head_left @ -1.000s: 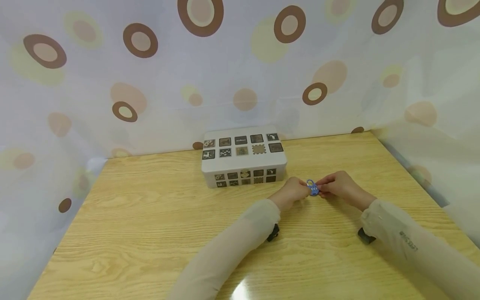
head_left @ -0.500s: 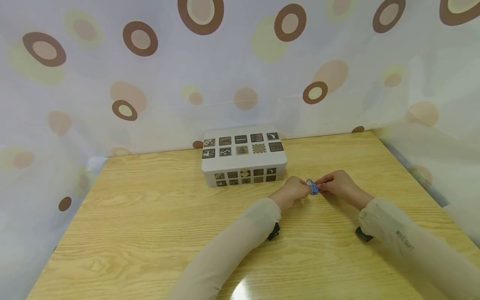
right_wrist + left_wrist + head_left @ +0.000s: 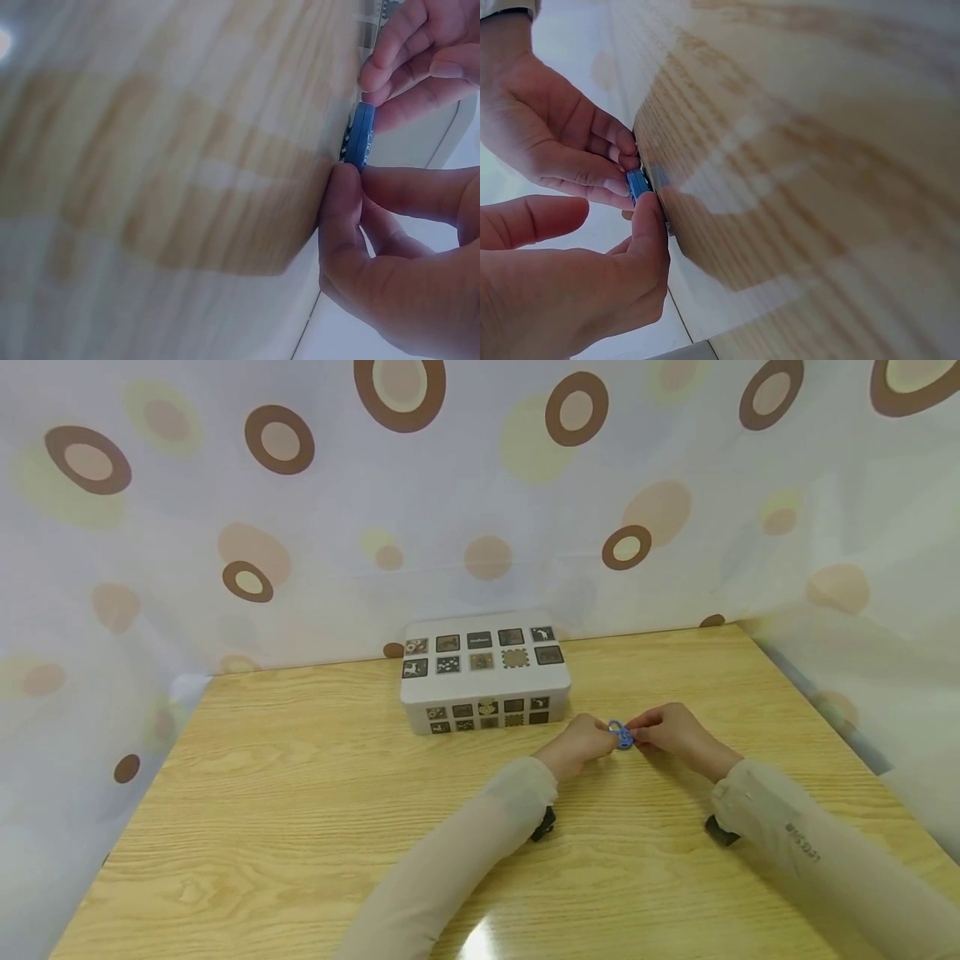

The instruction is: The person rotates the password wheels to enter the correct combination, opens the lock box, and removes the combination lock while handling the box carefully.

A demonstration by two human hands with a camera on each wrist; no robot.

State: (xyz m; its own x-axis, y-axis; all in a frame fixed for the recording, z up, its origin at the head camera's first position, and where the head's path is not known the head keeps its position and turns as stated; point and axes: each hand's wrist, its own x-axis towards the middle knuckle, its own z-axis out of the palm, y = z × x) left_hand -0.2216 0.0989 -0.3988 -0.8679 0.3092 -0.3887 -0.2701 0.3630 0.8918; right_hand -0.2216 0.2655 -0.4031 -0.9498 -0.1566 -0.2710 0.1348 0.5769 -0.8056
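A small blue combination padlock (image 3: 624, 740) is between both hands, low at the tabletop, its shackle toward the back wall. My left hand (image 3: 581, 745) holds its left side with bent fingers; in the left wrist view the thumb (image 3: 544, 219) stands apart from it. From the other side my right hand (image 3: 678, 735) pinches the padlock between thumb and fingers. The right wrist view shows the padlock (image 3: 361, 135) edge-on, with dark toothed dials along one side. Whether the shackle is locked cannot be told.
Behind and left of the hands stands a closed white box (image 3: 487, 681) with dark square pictures and a gold-coloured clasp (image 3: 488, 706). The wooden table (image 3: 285, 810) ends against a patterned curtain (image 3: 322, 552). Black wrist devices (image 3: 543, 825) sit below the sleeves.
Both hands stay at the padlock, which has turned and tilted slightly between them. The right hand and forearm have shifted a little to the left. The box has not moved.
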